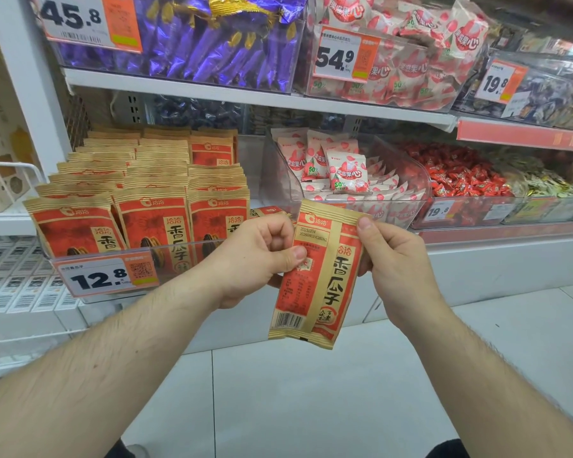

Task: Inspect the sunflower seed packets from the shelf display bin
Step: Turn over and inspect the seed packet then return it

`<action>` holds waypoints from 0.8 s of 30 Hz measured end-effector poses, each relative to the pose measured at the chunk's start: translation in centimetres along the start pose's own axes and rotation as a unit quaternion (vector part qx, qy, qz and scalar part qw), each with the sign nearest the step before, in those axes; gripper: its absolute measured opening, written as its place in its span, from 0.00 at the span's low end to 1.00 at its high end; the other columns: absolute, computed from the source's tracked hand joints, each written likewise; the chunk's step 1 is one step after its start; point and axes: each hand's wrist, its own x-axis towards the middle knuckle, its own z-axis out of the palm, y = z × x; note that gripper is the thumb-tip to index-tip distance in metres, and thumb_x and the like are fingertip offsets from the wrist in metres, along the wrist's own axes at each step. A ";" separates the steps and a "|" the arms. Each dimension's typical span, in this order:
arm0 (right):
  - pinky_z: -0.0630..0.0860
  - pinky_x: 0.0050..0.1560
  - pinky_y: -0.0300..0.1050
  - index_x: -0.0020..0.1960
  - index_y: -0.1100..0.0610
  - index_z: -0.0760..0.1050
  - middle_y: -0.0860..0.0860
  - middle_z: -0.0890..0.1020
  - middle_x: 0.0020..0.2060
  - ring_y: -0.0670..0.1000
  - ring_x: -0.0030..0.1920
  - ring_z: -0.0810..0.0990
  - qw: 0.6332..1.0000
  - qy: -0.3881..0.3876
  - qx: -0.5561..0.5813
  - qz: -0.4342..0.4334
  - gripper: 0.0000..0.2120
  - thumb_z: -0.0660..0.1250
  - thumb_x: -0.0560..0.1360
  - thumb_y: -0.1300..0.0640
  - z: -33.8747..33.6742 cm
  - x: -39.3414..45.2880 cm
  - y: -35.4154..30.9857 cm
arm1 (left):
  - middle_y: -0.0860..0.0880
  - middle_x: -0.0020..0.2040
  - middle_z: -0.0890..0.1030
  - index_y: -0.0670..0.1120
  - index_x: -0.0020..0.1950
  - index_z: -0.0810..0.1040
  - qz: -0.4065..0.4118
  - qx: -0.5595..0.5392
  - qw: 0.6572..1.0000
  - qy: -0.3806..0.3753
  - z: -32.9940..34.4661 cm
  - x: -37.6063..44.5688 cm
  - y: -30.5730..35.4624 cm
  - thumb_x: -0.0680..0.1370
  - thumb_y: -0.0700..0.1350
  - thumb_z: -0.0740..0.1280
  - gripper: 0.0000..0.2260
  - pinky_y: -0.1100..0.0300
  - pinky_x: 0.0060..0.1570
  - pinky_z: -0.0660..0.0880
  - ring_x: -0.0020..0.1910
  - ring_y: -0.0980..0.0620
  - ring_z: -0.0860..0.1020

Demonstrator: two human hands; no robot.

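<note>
At frame centre, a seed packet (315,276) (back side shown) is pinched by the left hand (258,259) and right hand (394,259), beside the display bin (113,256).

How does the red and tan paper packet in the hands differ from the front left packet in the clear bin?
The held red and tan paper packet shows its back, with barcode and date print; the front left bin packet shows its front, with a seed picture. The held one hangs tilted in the air; the bin one stands behind the clear bin wall. Both share colours and logo.
</note>
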 end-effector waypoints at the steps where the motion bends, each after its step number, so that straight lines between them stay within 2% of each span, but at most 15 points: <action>1: 0.76 0.36 0.37 0.43 0.60 0.82 0.50 0.82 0.30 0.47 0.32 0.76 1.000 -0.001 -0.001 0.000 0.19 0.59 0.82 0.49 0.0 0.0 0.0 | 0.48 0.33 0.82 0.42 0.39 0.67 0.001 -0.001 1.000 0.001 0.0 0.0 0.1 0.79 0.33 0.64 0.11 0.61 0.29 0.76 0.34 0.54 0.82; 7: 0.74 0.35 0.39 0.42 0.55 0.81 0.43 0.80 0.27 0.44 0.29 0.74 0.999 -0.032 0.008 -0.021 0.14 0.61 0.81 0.53 0.0 -0.2 -0.3 | 0.50 0.30 0.81 0.43 0.38 0.65 0.003 -0.050 0.999 0.019 -0.1 0.0 0.4 0.79 0.33 0.63 0.12 0.60 0.27 0.76 0.30 0.54 0.81; 12: 0.75 0.33 0.37 0.44 0.56 0.81 0.43 0.81 0.28 0.41 0.29 0.75 0.997 -0.065 0.017 -0.038 0.10 0.63 0.80 0.59 0.1 -0.4 -0.2 | 0.45 0.35 0.80 0.44 0.37 0.66 -0.004 -0.131 0.989 0.069 -0.4 0.5 0.4 0.79 0.34 0.64 0.13 0.59 0.27 0.77 0.32 0.49 0.78; 15: 0.75 0.33 0.38 0.46 0.56 0.81 0.46 0.83 0.32 0.42 0.30 0.76 0.995 -0.086 0.024 -0.036 0.08 0.64 0.80 0.61 0.2 -0.6 -0.2 | 0.48 0.33 0.82 0.45 0.38 0.66 -0.011 -0.156 0.984 0.085 -0.6 0.6 0.5 0.80 0.35 0.63 0.12 0.60 0.26 0.77 0.30 0.52 0.80; 21: 0.76 0.34 0.39 0.51 0.54 0.81 0.45 0.83 0.31 0.43 0.29 0.76 0.992 -0.113 0.027 -0.050 0.06 0.65 0.79 0.59 -0.1 -0.4 -0.2 | 0.49 0.32 0.82 0.45 0.38 0.66 -0.018 -0.169 0.981 0.094 -0.7 0.7 0.5 0.80 0.35 0.62 0.12 0.60 0.25 0.77 0.30 0.52 0.81; 23: 0.76 0.35 0.39 0.55 0.48 0.79 0.47 0.82 0.30 0.44 0.29 0.76 0.988 -0.147 0.013 -0.052 0.09 0.67 0.76 0.55 -0.3 -0.4 -0.2 | 0.49 0.32 0.82 0.45 0.38 0.66 -0.022 -0.177 0.979 0.102 -0.8 0.8 0.5 0.81 0.36 0.62 0.13 0.60 0.25 0.77 0.30 0.52 0.80; 24: 0.76 0.36 0.39 0.57 0.45 0.77 0.48 0.81 0.29 0.44 0.30 0.76 0.985 -0.167 0.004 -0.051 0.13 0.71 0.73 0.53 -0.5 -0.4 -0.1 | 0.49 0.32 0.82 0.46 0.38 0.66 -0.024 -0.182 0.977 0.107 -0.9 0.8 0.5 0.81 0.36 0.62 0.13 0.60 0.26 0.77 0.31 0.52 0.81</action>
